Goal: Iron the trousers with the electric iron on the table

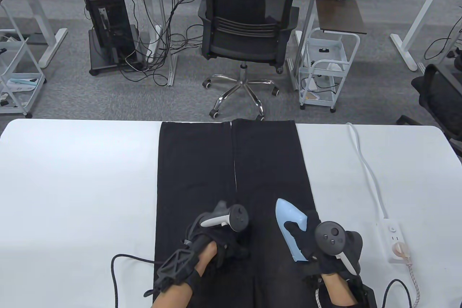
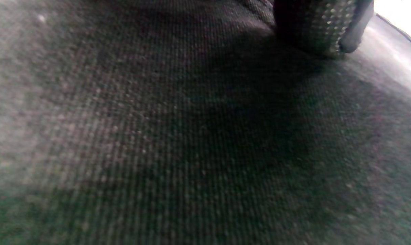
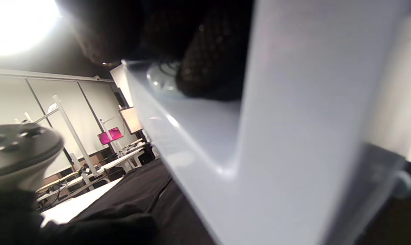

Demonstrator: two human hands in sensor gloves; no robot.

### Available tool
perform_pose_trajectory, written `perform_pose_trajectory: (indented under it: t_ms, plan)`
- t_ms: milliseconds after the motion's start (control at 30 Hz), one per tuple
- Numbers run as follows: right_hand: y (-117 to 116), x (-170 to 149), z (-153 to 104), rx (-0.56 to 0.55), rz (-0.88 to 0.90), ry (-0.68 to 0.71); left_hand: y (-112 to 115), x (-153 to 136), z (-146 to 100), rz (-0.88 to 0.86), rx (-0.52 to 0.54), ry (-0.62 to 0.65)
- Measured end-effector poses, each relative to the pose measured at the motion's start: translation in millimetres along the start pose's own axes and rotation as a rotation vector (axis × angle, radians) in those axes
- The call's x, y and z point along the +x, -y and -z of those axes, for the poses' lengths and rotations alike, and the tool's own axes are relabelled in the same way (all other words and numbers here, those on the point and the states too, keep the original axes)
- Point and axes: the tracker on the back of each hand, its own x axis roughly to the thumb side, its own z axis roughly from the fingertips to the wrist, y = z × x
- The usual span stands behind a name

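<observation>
The black trousers (image 1: 231,192) lay flat on the white worktop (image 1: 79,185), legs side by side, their long axis running straight away from the person toward the far edge. The right hand (image 1: 306,239) gripped the pale blue electric iron (image 1: 290,228), fingers curled over its handle; in the right wrist view the iron's body filled most of the frame, and the thumb seemed to rest on a round control on top, though that view was too blurred to be sure. The iron sat on the right leg near the waist end, its pointed nose aimed away from the hand, along the leg. Nearly all of the leg lay ahead of the nose, so the coming stroke would likely be a push forward along it. The left hand (image 1: 223,239) pressed on the cloth just beside, on the left leg; whether its fingers lay straight or curled could not be told. The iron's cord trailed off to the right of the hand toward a power strip (image 1: 393,239).
</observation>
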Motion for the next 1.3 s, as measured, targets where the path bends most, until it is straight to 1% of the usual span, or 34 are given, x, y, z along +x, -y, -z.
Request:
perform_pose_trajectory:
  t_ms: [100,167,233,367,400,433,467,567,633,667,700,767,800,900,1000,1033,1100,1200,1300]
  plan:
    - [3,-4,0,-0.009,0.000,-0.016,16,10,-12,0.034,-0.006,0.021]
    - [4,-7,1,-0.012,0.002,-0.027,28,19,-23,0.057,-0.037,0.025]
    - [5,-9,1,-0.013,0.005,-0.038,39,29,-33,0.083,-0.027,0.025]
    - [6,-10,1,-0.009,0.003,-0.043,62,52,-54,0.179,-0.060,0.036]
    - [6,-9,1,-0.008,0.002,-0.042,66,56,-57,0.193,-0.075,0.053]
    - [5,-9,1,-0.004,0.001,-0.037,70,61,-62,0.213,-0.125,0.048]
    - [4,-8,1,-0.002,0.000,-0.032,71,63,-65,0.222,-0.145,0.037]
    - [2,-5,0,0.008,-0.004,-0.018,63,65,-69,0.229,-0.103,0.050]
    - [1,-4,0,0.012,-0.006,-0.015,46,54,-64,0.149,-0.064,0.055]
    - [1,-4,0,0.011,-0.007,-0.014,42,51,-63,0.125,-0.047,0.050]
    - [2,-4,1,0.008,-0.005,-0.016,29,42,-57,0.079,-0.012,0.015]
    - [4,-6,1,-0.001,0.000,-0.020,12,28,-46,0.099,0.008,-0.036]
    - [5,-7,1,-0.004,0.003,-0.023,1,18,-37,0.116,0.028,-0.072]
    - [7,-8,1,-0.006,0.004,-0.026,-20,-5,-14,0.122,0.052,-0.135]
    - [7,-8,1,-0.002,-0.006,-0.026,-26,-19,5,0.059,0.060,-0.132]
    - [7,-8,1,0.001,-0.008,-0.026,-25,-23,10,0.031,0.046,-0.082]
    - [7,-8,1,0.011,-0.012,-0.024,-25,-27,10,0.006,0.050,-0.074]
    - [6,-7,1,0.018,-0.015,-0.024,-24,-23,8,0.049,0.052,-0.080]
    - [4,-4,0,0.040,-0.032,-0.011,-17,-14,5,0.066,0.010,-0.087]
